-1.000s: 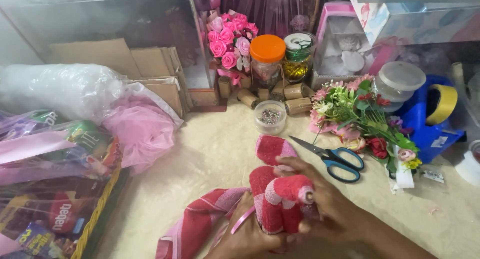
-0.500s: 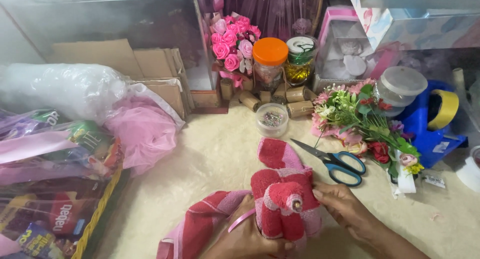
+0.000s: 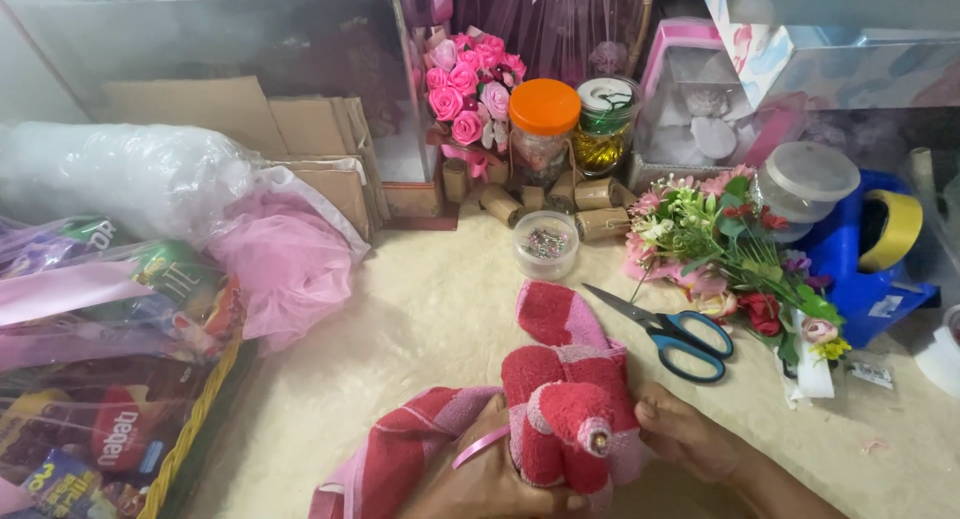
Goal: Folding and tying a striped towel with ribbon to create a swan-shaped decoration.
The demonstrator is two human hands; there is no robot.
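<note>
Both hands, left hand (image 3: 490,474) and right hand (image 3: 690,439), grasp rolled red-pink towel (image 3: 565,399) at lower centre; shaping step; pink ribbon (image 3: 480,446) probably needs tying next.

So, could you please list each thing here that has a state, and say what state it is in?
Towel: folded into a rolled shape, held by both hands.
Left hand: under the towel, grip closed on it.
Right hand: grip on the towel's side.
Pink ribbon: loose at the towel.
Scissors: closed, lying flat.
Orange-lid jar: closed.
Small round box: closed, clear lid.
Tape roll: on the blue dispenser.
</note>
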